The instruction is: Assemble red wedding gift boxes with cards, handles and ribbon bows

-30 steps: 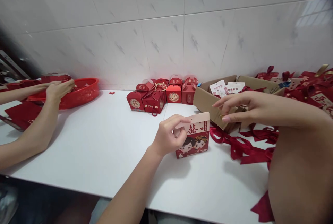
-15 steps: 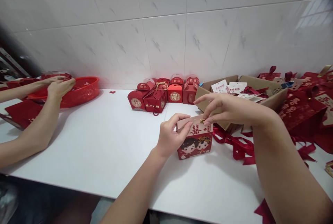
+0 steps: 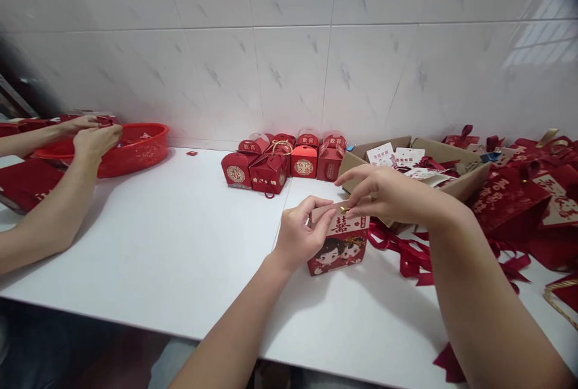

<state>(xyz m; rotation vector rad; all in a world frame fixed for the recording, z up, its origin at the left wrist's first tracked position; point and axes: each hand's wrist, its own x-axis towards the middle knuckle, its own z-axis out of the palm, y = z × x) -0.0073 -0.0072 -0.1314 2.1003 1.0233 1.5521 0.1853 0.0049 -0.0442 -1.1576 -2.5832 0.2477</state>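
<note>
Backing table [image 3: 203, 244] and box [image 3: 341, 250] — marbled tiles [image 3: 289, 76]

Fingers [image 3: 323, 224] on printed box [image 3: 339, 247]

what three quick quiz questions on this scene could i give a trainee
1. Which of the wearer's hands holds the small gold piece near the top of the double-happiness gift box?
2. True or false: another person's hands are at the red plastic basin.
3. Fill in: loose dark-red ____ lie on the white table in front of the open cardboard box.

Key: 1. right hand; 2. true; 3. ribbons
</note>
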